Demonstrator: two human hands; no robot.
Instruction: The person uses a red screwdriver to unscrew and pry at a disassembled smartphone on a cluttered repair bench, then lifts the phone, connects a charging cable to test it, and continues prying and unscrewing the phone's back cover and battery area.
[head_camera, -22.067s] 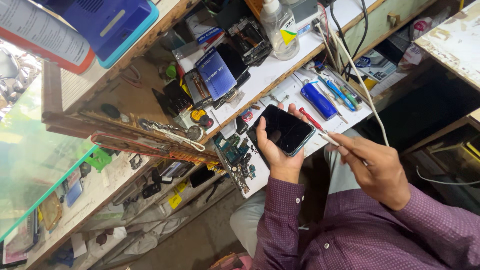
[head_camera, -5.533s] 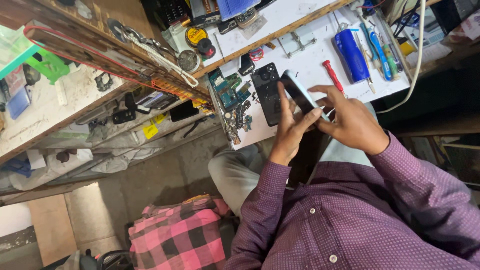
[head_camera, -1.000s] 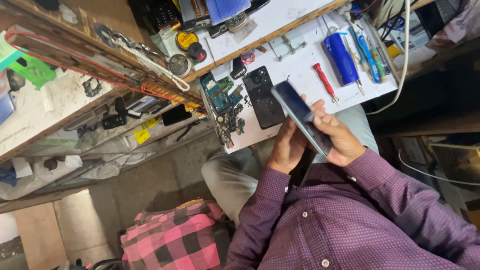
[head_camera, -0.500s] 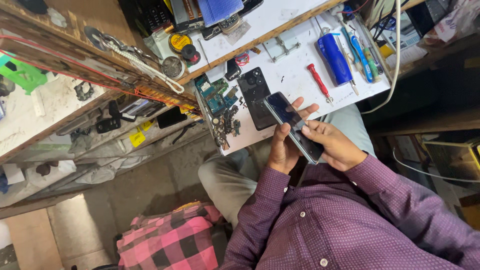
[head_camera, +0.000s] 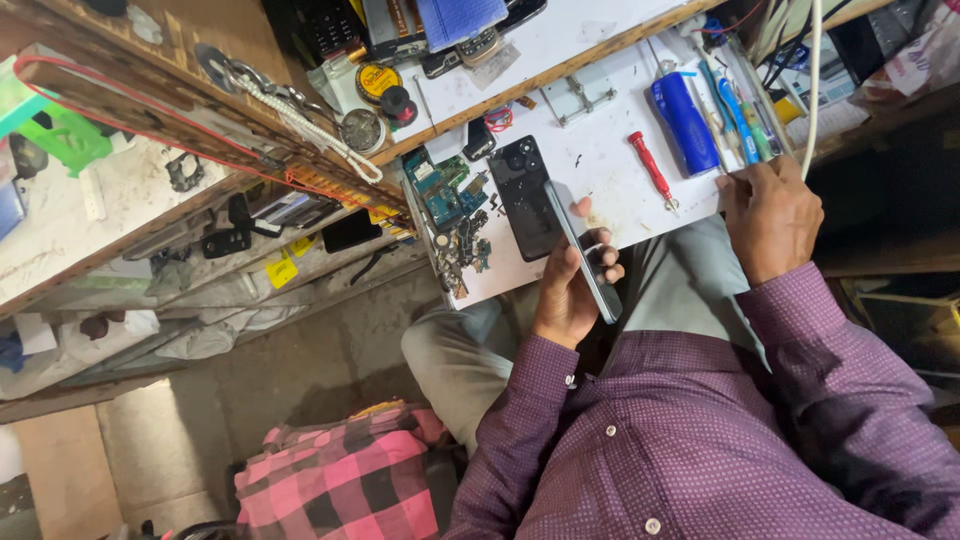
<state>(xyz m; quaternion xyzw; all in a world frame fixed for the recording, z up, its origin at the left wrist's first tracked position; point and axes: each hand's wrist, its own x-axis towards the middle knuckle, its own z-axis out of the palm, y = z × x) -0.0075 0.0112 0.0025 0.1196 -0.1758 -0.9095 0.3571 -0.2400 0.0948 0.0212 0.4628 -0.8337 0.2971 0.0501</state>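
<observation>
- Head view, nearest: a purple dotted shirt (head_camera: 700, 440) fills the lower right, with grey trousers (head_camera: 690, 285) above it and a pink plaid cloth (head_camera: 345, 480) low at left on the floor.
- Left hand (head_camera: 570, 290) is closed around a phone (head_camera: 585, 255), held edge-on over the lap, its top end reaching the bench edge; fingers (head_camera: 603, 262) wrap round the phone's right side.
- Right hand (head_camera: 770, 215) rests at the bench edge, well apart from the phone, fingers curled on a thin tool (head_camera: 722, 172); the tool is mostly hidden, so its kind cannot be told.
- White bench top (head_camera: 600, 140) lies just beyond both hands.
- On it, just beside the held phone, a black back cover (head_camera: 525, 195) lies flat, camera holes toward the far end.
- Left of the cover: a green circuit board (head_camera: 440, 185) and a heap of small parts (head_camera: 455, 255) along the bench's left edge.
- Between the hands: a red screwdriver (head_camera: 650, 170), lying aslant.
- Just past the right hand: a blue cylinder (head_camera: 683, 110), with pens (head_camera: 735, 105) beside it and a white cable (head_camera: 810, 80) running across them.
- Farther: a yellow round tin (head_camera: 377, 82) on the rear ledge.
- Farthest left: a wooden shelf (head_camera: 150, 90) with a chain (head_camera: 290, 110) draped over it, and a green plastic piece (head_camera: 62, 140).
</observation>
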